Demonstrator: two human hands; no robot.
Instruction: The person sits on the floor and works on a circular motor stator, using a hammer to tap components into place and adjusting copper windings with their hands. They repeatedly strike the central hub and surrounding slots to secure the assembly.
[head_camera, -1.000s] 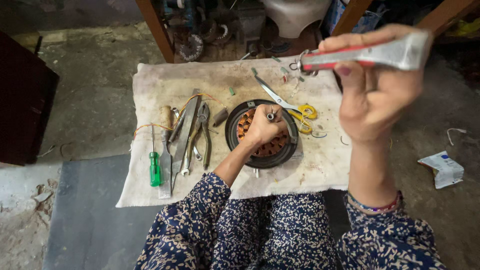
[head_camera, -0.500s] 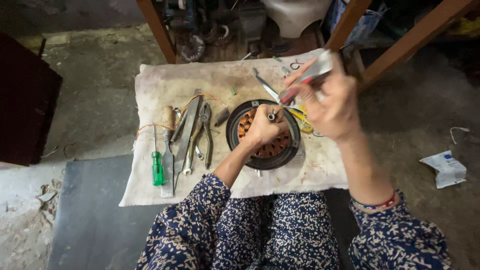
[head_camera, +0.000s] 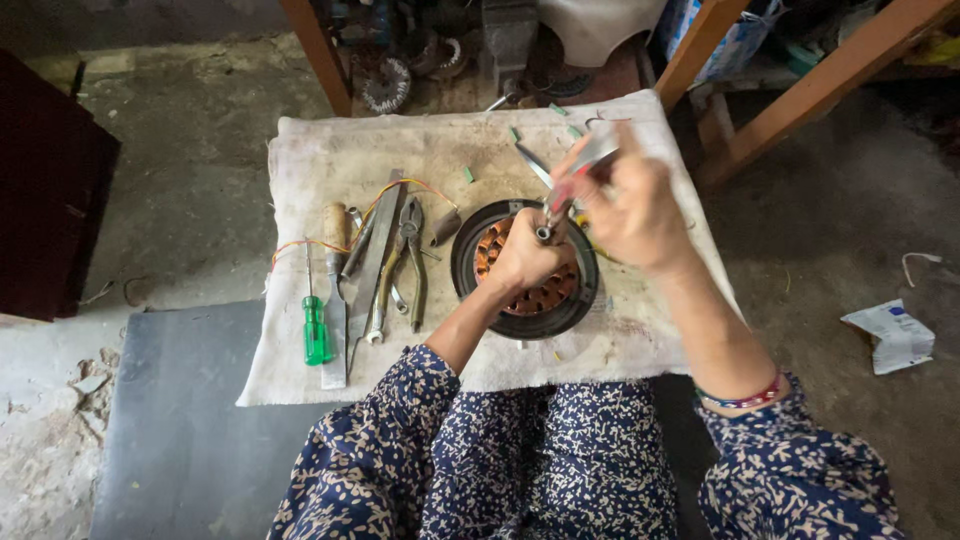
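Head view, looking down over the person's lap. A stained off-white cloth covers the low surface and carries everything below. Near its right-hand centre lies a round black motor stator with copper-coloured windings, flat on the cloth. The left hand rests on top of the stator, fingers curled closed over its middle; what it grips, if anything, cannot be told. The right hand hovers just above and to the right of the stator, closed around a slim metal tool with a red-banded shaft, whose lower tip meets the left hand over the windings. To the left of the stator, well apart from both hands, a row of hand tools lies side by side: a flat metal file, grey pliers, a wooden-handled tool and, furthest left, a green-handled screwdriver. Thin orange wire loops across these tools.
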